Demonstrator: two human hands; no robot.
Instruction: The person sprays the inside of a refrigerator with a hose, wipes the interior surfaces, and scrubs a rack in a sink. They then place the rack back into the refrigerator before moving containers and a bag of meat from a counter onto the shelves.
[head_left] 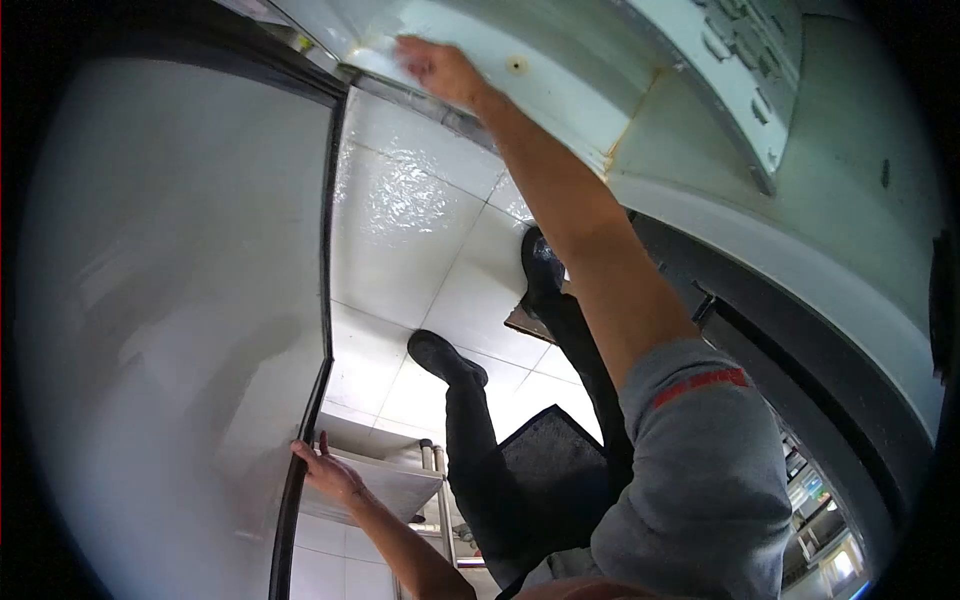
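My left hand (330,474) grips the dark edge of a large pale door (190,300), its fingers at the rim and the thumb raised. My right arm reaches up and forward, so that the right hand (435,68) is at the white inner surface (570,85) of an open cabinet, close to its front edge. Motion blurs those fingers; whether they hold anything cannot be made out. A small round hole (517,65) with a brownish rim lies to the right of this hand.
A slotted white panel (735,70) stands inside the cabinet. Below, the tiled floor (400,240) looks wet and shiny near the cabinet. My dark shoes (440,355) rest on the tiles, one beside a brown flat piece (530,322). A metal-legged shelf (395,485) stands behind the left forearm.
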